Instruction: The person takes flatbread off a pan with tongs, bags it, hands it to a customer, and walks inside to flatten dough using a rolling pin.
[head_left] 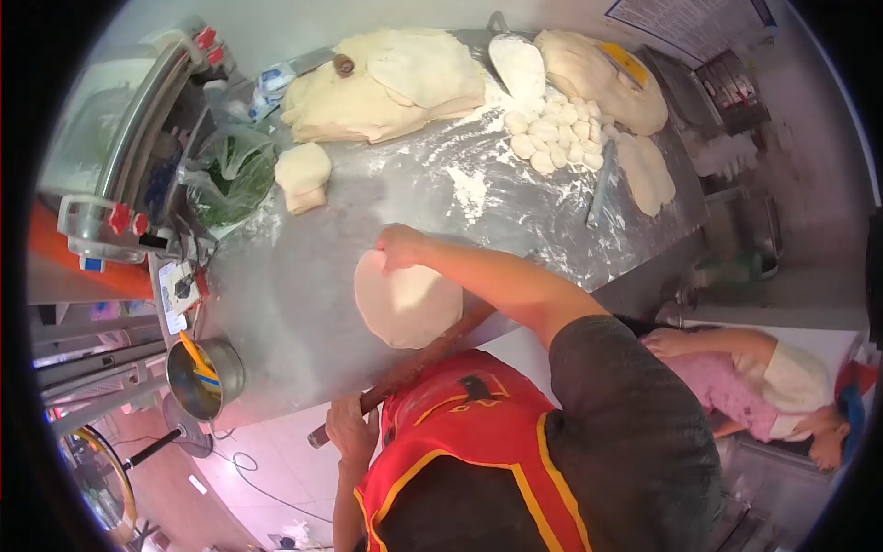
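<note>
A flat, round sheet of dough (405,308) lies on the grey metal worktop (285,304) in front of me. At its far edge is my right hand (402,247), fingers closed on the dough's rim. My left hand (348,428) is wrapped round the near end of a long wooden rolling pin (391,382). The pin slants along the worktop's front edge, close against my red apron (469,391), its far end partly hidden beneath my right forearm. Farther off sits a small folded dough piece (303,175).
Large dough slabs (386,87) and another dough mass (589,78) lie at the back, near a flour scoop (517,69) and several small dough pieces (556,133). A metal pot (207,391) stands left, below a bag of greens (230,179). Another person (736,377) is at right.
</note>
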Demonstrator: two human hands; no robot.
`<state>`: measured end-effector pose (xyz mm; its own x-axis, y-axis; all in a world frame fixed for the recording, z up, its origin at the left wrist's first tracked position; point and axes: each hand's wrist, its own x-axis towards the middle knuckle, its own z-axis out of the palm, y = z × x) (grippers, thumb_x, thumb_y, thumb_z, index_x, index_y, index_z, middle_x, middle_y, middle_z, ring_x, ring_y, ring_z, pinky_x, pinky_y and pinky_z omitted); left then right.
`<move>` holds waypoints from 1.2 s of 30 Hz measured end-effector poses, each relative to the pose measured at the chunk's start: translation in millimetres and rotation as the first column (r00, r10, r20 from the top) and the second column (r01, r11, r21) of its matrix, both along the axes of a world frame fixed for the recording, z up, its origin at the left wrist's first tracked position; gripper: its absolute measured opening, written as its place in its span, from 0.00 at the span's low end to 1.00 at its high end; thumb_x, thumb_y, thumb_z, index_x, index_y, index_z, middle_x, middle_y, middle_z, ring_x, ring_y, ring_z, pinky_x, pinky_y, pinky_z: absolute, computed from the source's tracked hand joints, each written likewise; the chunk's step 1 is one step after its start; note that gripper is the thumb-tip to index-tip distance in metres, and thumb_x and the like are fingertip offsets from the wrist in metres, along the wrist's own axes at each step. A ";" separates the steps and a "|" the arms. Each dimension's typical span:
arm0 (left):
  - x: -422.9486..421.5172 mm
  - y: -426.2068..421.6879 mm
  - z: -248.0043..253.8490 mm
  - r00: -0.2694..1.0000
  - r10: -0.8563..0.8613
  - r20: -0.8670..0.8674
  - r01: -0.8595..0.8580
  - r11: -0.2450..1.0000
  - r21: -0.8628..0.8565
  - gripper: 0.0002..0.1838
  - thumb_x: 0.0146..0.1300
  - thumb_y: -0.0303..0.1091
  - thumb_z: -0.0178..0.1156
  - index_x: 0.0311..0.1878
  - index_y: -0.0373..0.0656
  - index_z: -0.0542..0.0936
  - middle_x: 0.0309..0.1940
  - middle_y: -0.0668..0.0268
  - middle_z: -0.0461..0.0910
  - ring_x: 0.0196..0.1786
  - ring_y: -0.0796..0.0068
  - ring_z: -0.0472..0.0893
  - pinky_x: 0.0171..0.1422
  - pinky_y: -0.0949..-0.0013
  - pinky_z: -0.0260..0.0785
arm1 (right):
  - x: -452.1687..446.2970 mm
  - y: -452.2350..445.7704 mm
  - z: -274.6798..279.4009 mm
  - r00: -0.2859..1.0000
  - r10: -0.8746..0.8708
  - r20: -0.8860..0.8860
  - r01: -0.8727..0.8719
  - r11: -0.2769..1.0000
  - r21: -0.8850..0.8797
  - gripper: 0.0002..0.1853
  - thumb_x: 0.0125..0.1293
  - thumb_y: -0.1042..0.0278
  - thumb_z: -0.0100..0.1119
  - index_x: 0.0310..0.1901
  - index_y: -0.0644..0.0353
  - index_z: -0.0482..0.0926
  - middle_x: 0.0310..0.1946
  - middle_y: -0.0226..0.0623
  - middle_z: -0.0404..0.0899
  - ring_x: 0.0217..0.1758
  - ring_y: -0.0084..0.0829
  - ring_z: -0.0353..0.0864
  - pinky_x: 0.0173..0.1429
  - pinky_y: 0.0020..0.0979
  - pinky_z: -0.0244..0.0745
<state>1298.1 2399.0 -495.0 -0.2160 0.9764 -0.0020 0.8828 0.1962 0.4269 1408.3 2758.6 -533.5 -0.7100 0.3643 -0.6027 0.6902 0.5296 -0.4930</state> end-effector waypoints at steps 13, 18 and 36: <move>-6.6 15.3 4.8 0.997 -0.022 0.080 0.015 0.996 0.085 0.21 0.42 0.32 0.68 0.45 0.43 0.79 0.37 0.60 0.79 0.41 0.57 0.78 0.45 0.56 0.71 | 14.8 -5.4 -24.2 0.874 -0.404 -0.269 0.422 0.907 0.011 0.21 0.55 0.55 0.66 0.43 0.64 0.83 0.37 0.47 0.83 0.40 0.38 0.84 0.45 0.39 0.77; -8.8 48.0 -1.8 0.997 0.024 0.071 -0.019 0.996 -0.082 0.24 0.45 0.33 0.68 0.49 0.42 0.78 0.45 0.60 0.80 0.51 0.56 0.77 0.57 0.52 0.67 | 159.3 -80.5 63.0 0.834 -0.550 -0.046 0.547 0.813 0.199 0.23 0.65 0.55 0.60 0.57 0.60 0.75 0.44 0.46 0.83 0.50 0.42 0.82 0.55 0.45 0.74; -64.3 269.1 -34.2 0.936 0.169 -0.308 -0.115 0.976 0.187 0.34 0.70 0.48 0.50 0.74 0.41 0.58 0.74 0.54 0.58 0.77 0.53 0.53 0.78 0.41 0.40 | 128.8 37.3 -6.5 0.896 -0.150 -0.417 0.434 0.489 0.756 0.32 0.71 0.57 0.50 0.71 0.62 0.58 0.73 0.45 0.59 0.77 0.44 0.53 0.76 0.56 0.45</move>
